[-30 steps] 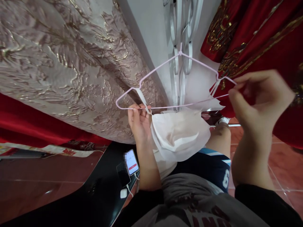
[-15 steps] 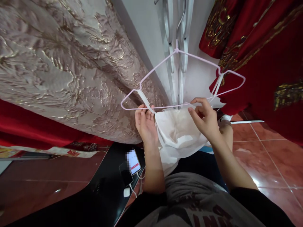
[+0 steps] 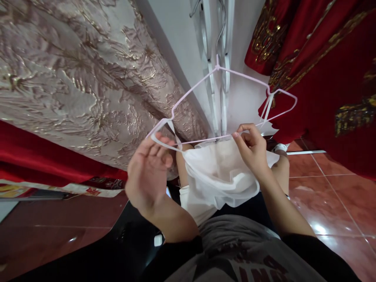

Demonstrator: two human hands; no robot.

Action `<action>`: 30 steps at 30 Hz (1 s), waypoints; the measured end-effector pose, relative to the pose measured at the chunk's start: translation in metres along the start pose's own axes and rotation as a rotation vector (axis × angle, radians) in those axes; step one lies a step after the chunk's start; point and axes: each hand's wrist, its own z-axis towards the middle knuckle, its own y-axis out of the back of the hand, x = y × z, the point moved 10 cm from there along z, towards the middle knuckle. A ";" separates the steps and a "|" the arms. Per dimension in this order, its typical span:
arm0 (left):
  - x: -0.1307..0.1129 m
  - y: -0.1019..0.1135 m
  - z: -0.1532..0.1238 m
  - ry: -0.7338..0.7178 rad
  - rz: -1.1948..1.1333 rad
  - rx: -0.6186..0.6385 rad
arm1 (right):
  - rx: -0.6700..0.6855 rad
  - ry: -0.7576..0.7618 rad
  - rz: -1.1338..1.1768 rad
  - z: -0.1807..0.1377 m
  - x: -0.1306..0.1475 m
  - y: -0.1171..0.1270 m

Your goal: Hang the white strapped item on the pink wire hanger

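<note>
Red floor tiles (image 3: 323,196) lie below; the left hand (image 3: 149,172), fingers loosely apart, touches the white garment strap (image 3: 172,128), while the right hand (image 3: 252,149) pinches the pink clothes hanger (image 3: 217,68).

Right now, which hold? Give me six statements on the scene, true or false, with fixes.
1. The right hand is at the bottom bar of the hanger. True.
2. The hanger is black. False: it is pale pink.
3. The left hand has its fingers at a white strap. True.
4. The hanger carries black trousers. False: it carries a white garment.
5. A small white case lies on a black surface. True.
6. The floor is carpeted. False: it has reddish tiles.
</note>
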 end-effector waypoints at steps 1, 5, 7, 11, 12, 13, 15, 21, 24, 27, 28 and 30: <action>-0.003 0.005 0.005 -0.035 -0.051 -0.057 | 0.003 -0.003 0.003 -0.001 0.000 0.000; 0.001 0.040 0.012 -0.202 -0.064 -0.364 | 0.031 -0.025 0.010 -0.004 -0.002 -0.002; 0.016 0.051 0.009 -0.196 0.044 -0.459 | 0.041 -0.037 0.016 -0.004 -0.004 -0.004; 0.063 0.028 0.008 -0.008 0.046 -0.326 | 0.057 -0.041 0.028 -0.006 -0.005 -0.015; 0.074 0.015 0.006 0.036 -0.009 -0.270 | 0.059 -0.043 0.036 -0.007 -0.005 -0.018; 0.082 0.003 0.005 0.067 -0.072 -0.230 | 0.058 -0.047 0.046 -0.008 -0.005 -0.020; 0.093 -0.018 0.001 0.097 -0.208 -0.188 | 0.046 -0.057 0.060 -0.011 -0.004 -0.018; 0.107 -0.041 -0.001 0.123 -0.327 -0.094 | -0.079 0.025 0.031 -0.005 0.003 0.032; 0.107 -0.038 0.001 0.098 -0.288 -0.098 | -0.300 0.043 0.042 0.005 -0.004 0.080; 0.108 -0.035 0.003 0.092 -0.283 -0.121 | -0.228 -0.049 0.019 0.022 -0.016 0.090; 0.109 -0.035 0.003 0.096 -0.284 -0.127 | -0.168 -0.068 0.008 0.027 -0.017 0.086; 0.110 -0.033 0.004 0.100 -0.274 -0.140 | -0.067 -0.065 -0.011 0.035 -0.010 0.077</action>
